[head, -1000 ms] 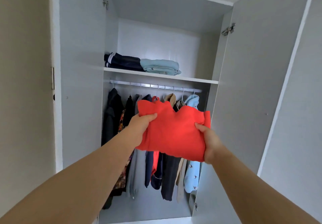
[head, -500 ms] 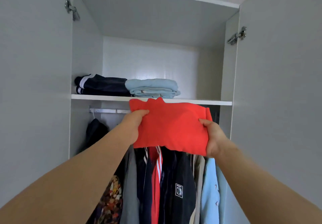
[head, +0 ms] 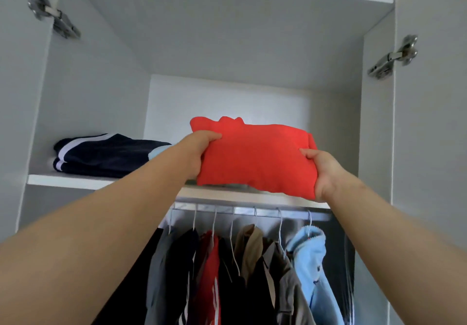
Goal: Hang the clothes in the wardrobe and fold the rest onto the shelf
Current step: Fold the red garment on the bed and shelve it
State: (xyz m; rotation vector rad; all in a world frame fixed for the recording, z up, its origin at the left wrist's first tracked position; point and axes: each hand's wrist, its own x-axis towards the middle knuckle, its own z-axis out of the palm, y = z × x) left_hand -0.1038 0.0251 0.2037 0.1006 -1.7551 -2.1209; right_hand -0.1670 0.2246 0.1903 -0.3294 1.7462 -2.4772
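A folded red garment (head: 255, 155) is held up at the level of the wardrobe shelf (head: 75, 180), over its front edge. My left hand (head: 194, 150) grips its left side, thumb on top. My right hand (head: 324, 173) grips its right side. Left of it on the shelf lies a folded dark navy garment with white stripes (head: 106, 154). A sliver of the folded light blue garment (head: 158, 151) shows behind my left wrist; the rest is hidden by the red garment.
Under the shelf a metal rail (head: 252, 211) carries several hung clothes, among them a light blue hooded top (head: 310, 261) and a red one (head: 211, 274). Both wardrobe doors stand open, with hinges at the left (head: 54, 13) and right (head: 391, 56).
Both hands have raised the red garment from in front of the hanging clothes up to the shelf. It now covers the light blue pile, and the view has tilted upward.
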